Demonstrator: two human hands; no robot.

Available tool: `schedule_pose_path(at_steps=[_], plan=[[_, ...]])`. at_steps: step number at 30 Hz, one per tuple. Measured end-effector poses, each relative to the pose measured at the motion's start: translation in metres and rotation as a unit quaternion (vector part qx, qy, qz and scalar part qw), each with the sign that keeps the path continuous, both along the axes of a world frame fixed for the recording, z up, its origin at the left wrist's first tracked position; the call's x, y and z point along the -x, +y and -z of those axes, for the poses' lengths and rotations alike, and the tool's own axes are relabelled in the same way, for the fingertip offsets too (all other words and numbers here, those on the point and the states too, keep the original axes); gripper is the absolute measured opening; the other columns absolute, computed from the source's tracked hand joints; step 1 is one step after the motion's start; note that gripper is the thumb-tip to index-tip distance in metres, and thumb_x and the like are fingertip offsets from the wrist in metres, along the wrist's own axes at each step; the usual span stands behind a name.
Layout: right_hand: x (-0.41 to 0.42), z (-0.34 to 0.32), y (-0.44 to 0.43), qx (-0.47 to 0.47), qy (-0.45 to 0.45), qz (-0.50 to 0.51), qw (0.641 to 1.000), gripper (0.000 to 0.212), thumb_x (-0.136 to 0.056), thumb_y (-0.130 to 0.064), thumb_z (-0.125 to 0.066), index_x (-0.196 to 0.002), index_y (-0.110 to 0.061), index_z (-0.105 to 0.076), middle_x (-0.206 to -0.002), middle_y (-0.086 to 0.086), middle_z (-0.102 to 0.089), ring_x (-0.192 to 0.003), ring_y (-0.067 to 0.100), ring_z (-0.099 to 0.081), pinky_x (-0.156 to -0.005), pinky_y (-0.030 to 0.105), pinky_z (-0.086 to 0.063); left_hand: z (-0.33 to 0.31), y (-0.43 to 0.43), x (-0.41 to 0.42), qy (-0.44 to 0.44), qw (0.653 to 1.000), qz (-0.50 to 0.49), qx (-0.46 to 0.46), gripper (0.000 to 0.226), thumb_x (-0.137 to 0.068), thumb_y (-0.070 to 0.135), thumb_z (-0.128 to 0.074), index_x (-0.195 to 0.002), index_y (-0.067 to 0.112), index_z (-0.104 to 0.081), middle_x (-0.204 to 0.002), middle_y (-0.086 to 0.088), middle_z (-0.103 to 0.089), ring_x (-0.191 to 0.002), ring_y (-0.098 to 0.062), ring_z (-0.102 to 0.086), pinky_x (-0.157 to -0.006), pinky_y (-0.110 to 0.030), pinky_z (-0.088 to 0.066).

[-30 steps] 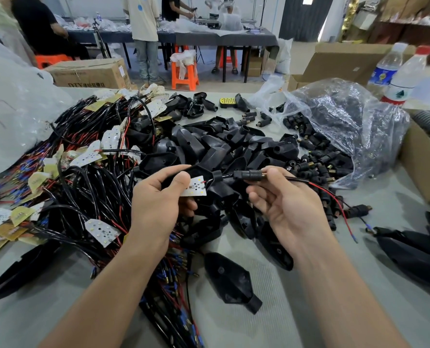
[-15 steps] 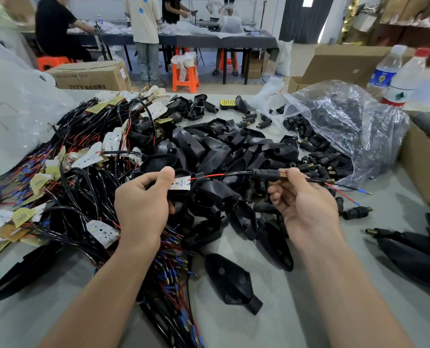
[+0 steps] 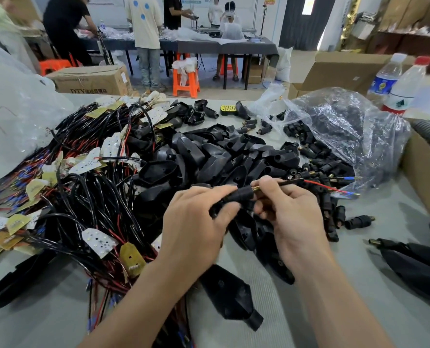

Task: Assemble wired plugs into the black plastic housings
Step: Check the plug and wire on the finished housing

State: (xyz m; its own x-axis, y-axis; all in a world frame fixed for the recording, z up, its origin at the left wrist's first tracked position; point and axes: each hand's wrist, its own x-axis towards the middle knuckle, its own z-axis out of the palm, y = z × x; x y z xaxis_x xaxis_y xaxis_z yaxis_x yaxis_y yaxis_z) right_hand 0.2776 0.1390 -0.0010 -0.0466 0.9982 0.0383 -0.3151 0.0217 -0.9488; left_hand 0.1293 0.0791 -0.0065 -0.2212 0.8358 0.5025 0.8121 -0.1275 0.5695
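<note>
Workshop table (image 3: 45, 327), grey and crowded: at left lies a tangle of black and red wires (image 3: 88, 197) with small white boards, and mid-table a heap of black housings (image 3: 209, 156). Before the heap a worker's left hand (image 3: 194, 222) curls round the black barrel of a plug (image 3: 239, 194), forefinger above and thumb below. Whether a housing sits under that palm cannot be told. The right hand (image 3: 294, 212) pinches the plug just past its brass collar. From there the thin lead (image 3: 319, 184) trails right, red wire ending in a blue tip, toward a clear bag (image 3: 347, 126) of more plugs.

The plug is held clear of the table, between the two hands, above the heap's near edge. It looks light and rigid, its smooth plastic likely a little slippery, so the barrel is the sound place to grip. The lead looks soft and springy and would likely suffer if tugged; it wants guiding, not pulling. The housings appear to be stiff, hollow shells, light enough to slide when pushed. One would probably need holding by its broad body while a plug goes in.
</note>
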Motion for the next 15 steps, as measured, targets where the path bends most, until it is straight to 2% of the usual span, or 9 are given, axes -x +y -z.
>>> schedule_pose_path(at_steps=[2, 5, 7, 9, 12, 14, 15], plan=[[-0.004, 0.000, 0.002, -0.008, -0.024, -0.009, 1.000, 0.024, -0.095, -0.022, -0.070, -0.075, -0.014, -0.081, -0.068, 0.007, -0.069, -0.051, 0.011, -0.053, -0.048, 0.019, -0.042, 0.001, 0.002, 0.004, -0.024, 1.000, -0.005, -0.001, 0.027, -0.093, 0.039, -0.073, -0.120, 0.038, -0.076, -0.113, 0.014, -0.070, -0.108, -0.007, -0.049, -0.090, -0.010, -0.025], [-0.006, 0.001, 0.006, -0.017, -0.057, 0.020, 0.998, 0.030, -0.098, -0.023, -0.066, -0.073, -0.013, -0.079, -0.063, 0.006, -0.067, -0.046, 0.010, -0.050, -0.043, 0.016, -0.038, 0.001, 0.001, 0.005, 0.024, 0.999, -0.012, -0.031, 0.020, -0.090, 0.036, -0.073, -0.108, 0.035, -0.081, -0.106, 0.023, -0.067, -0.104, 0.000, -0.042, -0.092, -0.013, -0.023], [-0.012, 0.000, 0.011, 0.005, -0.027, 0.064, 0.998, 0.033, -0.100, -0.022, -0.063, -0.071, -0.011, -0.073, -0.060, 0.005, -0.066, -0.043, 0.010, -0.049, -0.040, 0.016, -0.035, 0.001, 0.000, 0.007, 0.066, 0.997, -0.021, -0.038, 0.024, -0.088, 0.039, -0.068, -0.106, 0.032, -0.082, -0.114, 0.023, -0.072, -0.113, -0.001, -0.048, -0.098, -0.017, -0.022], [-0.027, -0.004, 0.019, 0.044, 0.048, 0.102, 0.993, 0.030, -0.103, -0.022, -0.059, -0.077, -0.009, -0.068, -0.058, 0.004, -0.064, -0.042, 0.009, -0.047, -0.040, 0.017, -0.034, 0.001, 0.000, 0.012, 0.063, 0.997, -0.030, -0.040, 0.025, -0.086, 0.039, -0.067, -0.106, 0.031, -0.082, -0.117, 0.025, -0.071, -0.116, -0.001, -0.051, -0.100, -0.018, -0.025], [-0.044, -0.005, 0.023, 0.087, 0.160, 0.096, 0.979, 0.028, -0.103, -0.026, -0.057, -0.086, -0.006, -0.066, -0.062, 0.004, -0.061, -0.049, 0.010, -0.048, -0.045, 0.018, -0.037, 0.004, -0.001, 0.021, -0.043, 0.999, -0.017, 0.007, 0.018, -0.089, 0.033, -0.076, -0.104, 0.042, -0.079, -0.095, 0.042, -0.066, -0.102, 0.004, -0.062, -0.091, -0.015, -0.042], [-0.036, -0.005, 0.019, 0.101, 0.184, 0.040, 0.977, 0.032, -0.098, -0.035, -0.060, -0.095, -0.004, -0.068, -0.065, 0.006, -0.063, -0.053, 0.011, -0.050, -0.048, 0.019, -0.040, 0.008, -0.002, 0.025, -0.114, 0.993, -0.005, 0.042, 0.025, -0.089, 0.032, -0.079, -0.107, 0.049, -0.074, -0.089, 0.039, -0.070, -0.089, 0.004, -0.069, -0.083, -0.019, -0.053], [-0.028, -0.003, 0.016, 0.105, 0.166, 0.004, 0.981, 0.038, -0.092, -0.040, -0.062, -0.100, -0.003, -0.069, -0.067, 0.008, -0.064, -0.053, 0.012, -0.051, -0.048, 0.020, -0.041, 0.009, -0.001, 0.026, -0.135, 0.990, 0.000, 0.050, 0.023, -0.088, 0.032, -0.079, -0.106, 0.046, -0.076, -0.088, 0.034, -0.072, -0.086, 0.005, -0.070, -0.080, -0.019, -0.055]])
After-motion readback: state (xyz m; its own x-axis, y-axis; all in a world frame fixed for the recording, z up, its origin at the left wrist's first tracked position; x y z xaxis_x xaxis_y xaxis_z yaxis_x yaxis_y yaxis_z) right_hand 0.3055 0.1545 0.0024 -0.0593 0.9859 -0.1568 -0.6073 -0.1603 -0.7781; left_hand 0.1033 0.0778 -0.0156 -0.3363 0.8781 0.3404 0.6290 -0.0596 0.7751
